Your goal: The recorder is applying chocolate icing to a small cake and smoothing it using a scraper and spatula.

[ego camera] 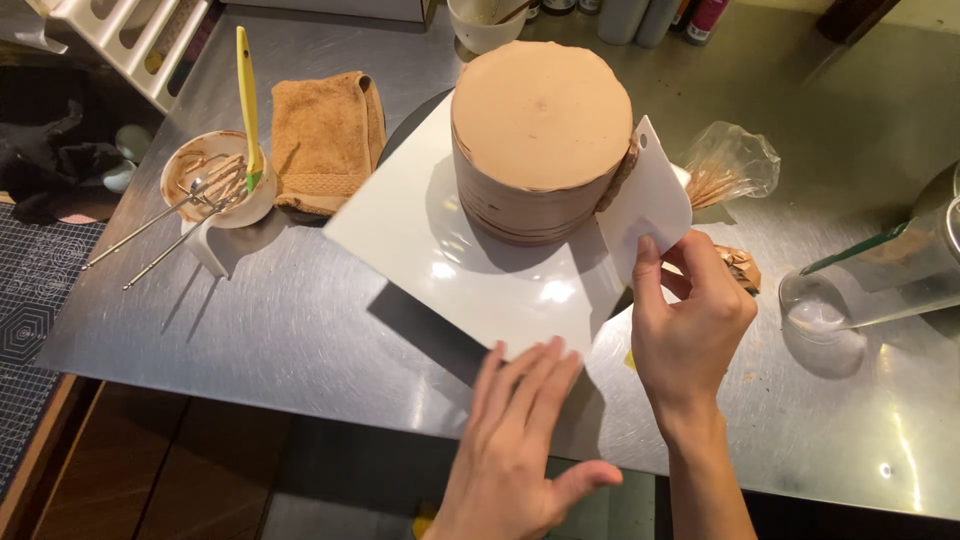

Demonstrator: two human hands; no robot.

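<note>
Scraper held against cake side; board steadied at its near corner.

My right hand [690,320] was closed on the lower edge of the white scraper [648,200], whose upper part stood just above the hand, touching the right side of the brown frosted cake [540,140]. My left hand [515,440] lay flat, fingers extended and holding nothing, fingertips at the near corner of the white square board [450,260] carrying the cake. A piping bag [730,165] lay on the steel worktop [300,320] beyond my right hand.
</note>
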